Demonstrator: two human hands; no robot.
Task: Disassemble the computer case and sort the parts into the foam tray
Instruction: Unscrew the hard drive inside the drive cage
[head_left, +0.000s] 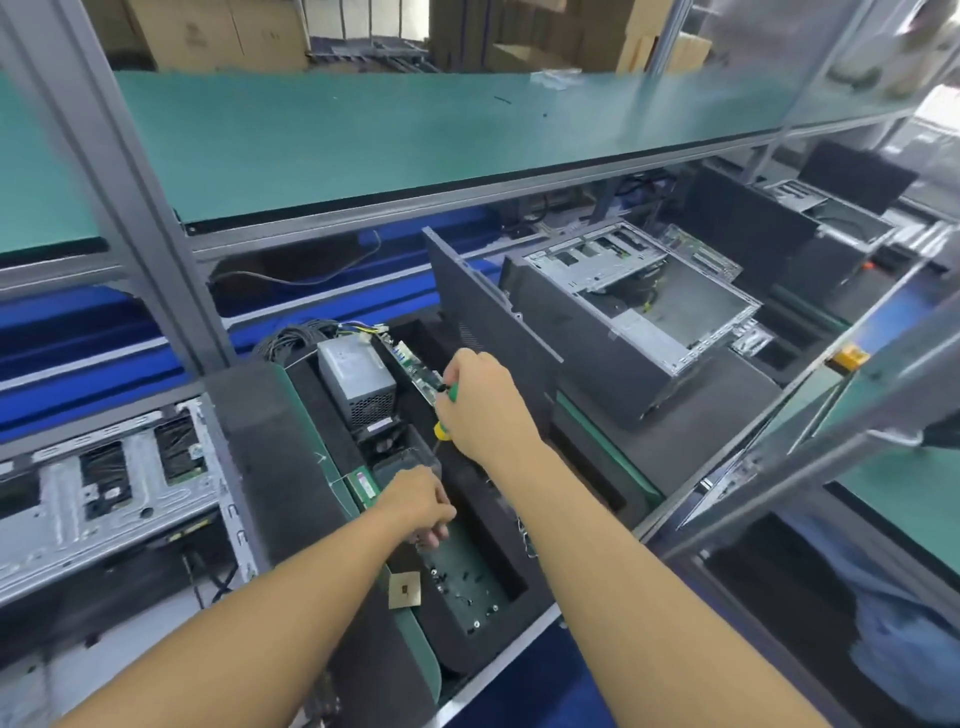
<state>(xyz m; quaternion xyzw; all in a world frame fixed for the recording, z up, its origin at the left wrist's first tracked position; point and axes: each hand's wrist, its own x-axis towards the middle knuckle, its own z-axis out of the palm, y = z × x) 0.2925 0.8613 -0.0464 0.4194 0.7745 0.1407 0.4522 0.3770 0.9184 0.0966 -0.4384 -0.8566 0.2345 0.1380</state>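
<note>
A black foam tray (270, 431) lies in front of me, holding a grey power supply (356, 376), a green circuit board (418, 371), a memory stick (361, 480) and a pocket of loose screws (467, 587). My right hand (483, 405) grips a green and yellow screwdriver (445, 410) over the tray's middle. My left hand (421, 506) hovers at the near end of the screw pocket with fingers curled; I cannot see whether it pinches anything. An open computer case (639, 306) sits to the right behind a leaning black side panel (488, 306).
Another opened metal chassis (104, 483) lies at the left. A green shelf (415, 135) on grey aluminium posts hangs overhead. A bundle of black cables (296, 338) sits behind the power supply. A small square CPU chip (404, 590) rests at the tray's edge.
</note>
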